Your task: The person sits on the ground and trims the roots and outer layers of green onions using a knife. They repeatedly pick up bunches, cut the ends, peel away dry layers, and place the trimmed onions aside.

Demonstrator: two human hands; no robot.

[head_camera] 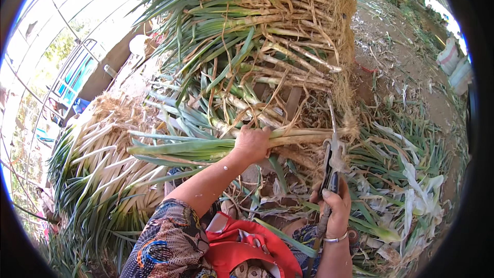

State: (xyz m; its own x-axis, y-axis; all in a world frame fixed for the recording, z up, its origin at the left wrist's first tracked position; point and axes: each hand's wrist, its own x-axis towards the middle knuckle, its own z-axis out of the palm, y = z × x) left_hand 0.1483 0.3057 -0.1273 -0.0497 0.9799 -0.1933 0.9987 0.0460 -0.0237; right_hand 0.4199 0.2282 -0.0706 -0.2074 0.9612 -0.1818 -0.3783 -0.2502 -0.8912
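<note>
My left hand (252, 143) grips a few long green onions (200, 150) near their middle, leaves pointing left and roots pointing right. In my right hand (335, 204) is a cutting tool with black handles (331, 170), perhaps pruning shears, whose exact form is partly hidden. Its dirty metal part lies by the root end of the held stalks. Beyond my hands rises a large heap of untrimmed green onions (247, 19), their brown roots (343, 27) along its right side. To the left is a pile of paler, cleaned green onions (119, 158).
Cut leaves and peeled skins (401, 173) litter the ground at right, beside bare soil (428, 85). Woven sacks (455, 65) stand at the far right. A blue vehicle (75, 75) is behind a low wall (112, 61) at upper left. Red cloth (247, 243) covers my lap.
</note>
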